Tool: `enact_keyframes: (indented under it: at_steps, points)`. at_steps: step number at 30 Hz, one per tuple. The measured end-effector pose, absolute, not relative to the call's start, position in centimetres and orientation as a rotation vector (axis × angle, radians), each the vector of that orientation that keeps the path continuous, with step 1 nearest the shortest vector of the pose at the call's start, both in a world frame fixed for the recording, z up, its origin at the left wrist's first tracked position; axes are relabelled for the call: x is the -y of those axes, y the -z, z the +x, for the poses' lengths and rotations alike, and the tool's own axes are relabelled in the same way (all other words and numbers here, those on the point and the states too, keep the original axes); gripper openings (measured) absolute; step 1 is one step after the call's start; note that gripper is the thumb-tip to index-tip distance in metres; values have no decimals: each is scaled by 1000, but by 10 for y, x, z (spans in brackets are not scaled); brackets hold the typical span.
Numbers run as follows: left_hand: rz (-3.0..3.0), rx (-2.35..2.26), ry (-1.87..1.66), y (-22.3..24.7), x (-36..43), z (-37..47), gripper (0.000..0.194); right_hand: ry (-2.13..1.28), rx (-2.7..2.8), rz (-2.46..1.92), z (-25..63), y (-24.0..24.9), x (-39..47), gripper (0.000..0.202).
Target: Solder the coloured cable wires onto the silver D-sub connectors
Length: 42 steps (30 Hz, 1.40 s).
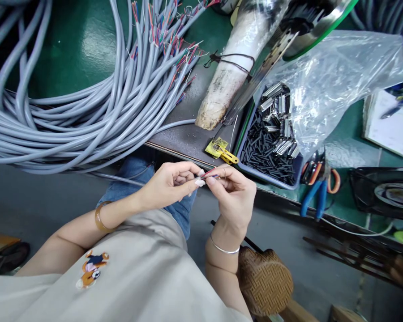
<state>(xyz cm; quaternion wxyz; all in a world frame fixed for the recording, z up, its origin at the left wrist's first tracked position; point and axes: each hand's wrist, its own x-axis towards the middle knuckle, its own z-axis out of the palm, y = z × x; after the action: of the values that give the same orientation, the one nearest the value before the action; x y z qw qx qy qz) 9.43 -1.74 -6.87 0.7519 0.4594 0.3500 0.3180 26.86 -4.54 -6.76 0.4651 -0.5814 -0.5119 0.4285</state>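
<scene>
Left hand (169,183): thumb and forefinger pressed together at the tips on thin wires, remaining fingers curled toward the palm.
Right hand (235,190): facing the left, thumb and forefinger pinching the same wires, other fingers bent behind.
Coloured wires (208,174): right between both sets of fingertips, touching each; a red strand and darker ones visible, the rest covered by fingers; in front of the bench edge, above the lap.
Grey cable (116,178): coming in from the left, over the jeans (181,219) and behind the left hand; any join with the wires hidden there.
Cable bundle (83,129): heaped on the green bench (90,40), beyond the left hand, with stripped, many-coloured ends fanned toward the far side.
Yellow tool (229,156): just beyond the right hand, lying against a yellow pad (212,149) on the dark board (179,129).
Tray (268,179): beyond and to the right of the right hand, full of black tubes (265,154) and metal connectors (284,127); clear plastic bag (339,76) alongside.
Blue-handled pliers (314,197): at the bench edge right of the tray, beside orange handles (334,181).
Wrapped cylinder (226,71): tied with dark cord, beyond the yellow tool.
</scene>
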Motion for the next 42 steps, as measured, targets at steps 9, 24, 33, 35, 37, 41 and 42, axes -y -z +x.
enact_keyframes:
  at_steps: [9, 24, 33, 35, 37, 41, 42]
  points:
    - [1164, -917, -1026, 69, 20, 102, 11, -921, 1114, -1507, 254, 74, 52, 19]
    - [1556, -953, -1141, 67, 16, 104, 8, -621, 1310, -1533, 256, 63, 55, 15]
    - [1110, -837, -969, 61, 13, 102, 13, -486, 1321, -1508, 266, 57, 57, 19]
    - [1075, -827, -964, 60, 12, 102, 13, -434, 1419, -1518, 265, 55, 60, 22]
    - [1076, -818, -962, 60, 12, 102, 12, -388, 1548, -1525, 263, 52, 62, 24]
    - [1161, -831, -918, 61, 12, 101, 12, -355, 1856, -1471, 260, 46, 65, 30]
    - [1164, -828, -908, 61, 12, 101, 14, -342, 1891, -1455, 260, 45, 66, 31]
